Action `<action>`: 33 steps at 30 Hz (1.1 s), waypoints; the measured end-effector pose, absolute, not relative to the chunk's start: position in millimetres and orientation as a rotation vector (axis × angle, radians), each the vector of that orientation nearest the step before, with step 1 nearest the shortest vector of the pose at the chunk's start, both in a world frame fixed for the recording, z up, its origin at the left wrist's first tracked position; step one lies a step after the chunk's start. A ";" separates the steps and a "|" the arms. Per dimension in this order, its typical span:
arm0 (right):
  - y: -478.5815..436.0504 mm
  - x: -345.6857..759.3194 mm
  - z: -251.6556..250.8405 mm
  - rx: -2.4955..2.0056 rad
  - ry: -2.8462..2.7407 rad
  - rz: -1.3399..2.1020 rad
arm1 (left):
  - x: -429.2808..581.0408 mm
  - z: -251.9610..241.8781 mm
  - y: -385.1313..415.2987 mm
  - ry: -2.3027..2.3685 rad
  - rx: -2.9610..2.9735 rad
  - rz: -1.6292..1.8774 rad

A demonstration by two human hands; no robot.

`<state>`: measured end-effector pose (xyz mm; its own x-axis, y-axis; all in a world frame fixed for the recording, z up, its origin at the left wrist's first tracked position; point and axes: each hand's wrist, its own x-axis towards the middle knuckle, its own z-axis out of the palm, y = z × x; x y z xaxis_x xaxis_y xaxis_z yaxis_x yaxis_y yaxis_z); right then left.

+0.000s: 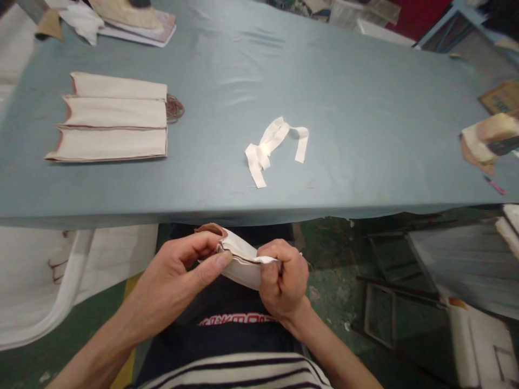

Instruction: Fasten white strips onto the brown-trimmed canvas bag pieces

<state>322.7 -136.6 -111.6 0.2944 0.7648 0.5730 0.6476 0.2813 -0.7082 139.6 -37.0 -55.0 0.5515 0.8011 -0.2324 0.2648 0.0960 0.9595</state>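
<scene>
Below the table's near edge, over my lap, both hands hold one folded cream cloth piece [243, 260] with a brown edge. My left hand [184, 270] pinches its left end between thumb and fingers. My right hand [284, 281] is closed in a fist round its right end. On the grey-blue table [344, 108] ahead lies a loose white fabric strip [271, 145], tangled and untouched. Three folded cream cloth pieces [113, 116] with brown edging lie side by side at the left, apart from both hands.
A coil of brown cord [175, 107] sits by the folded pieces. Papers and cloth [130, 21] lie at the far left corner. A block and cardboard scraps [488, 138] rest at the right edge. A white plastic chair [60, 281] stands left; metal frames [389, 302] stand right.
</scene>
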 end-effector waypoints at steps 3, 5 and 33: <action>-136.6 321.6 -107.8 -1.458 -1.261 0.227 | 142.6 -52.5 -35.7 0.960 1.487 0.495; -134.2 325.0 -101.0 -1.523 -1.125 0.382 | 145.1 -50.7 -34.5 0.973 1.491 0.498; -107.5 348.2 -59.2 -1.562 -1.454 0.719 | 150.3 -47.4 -30.9 0.848 1.725 0.483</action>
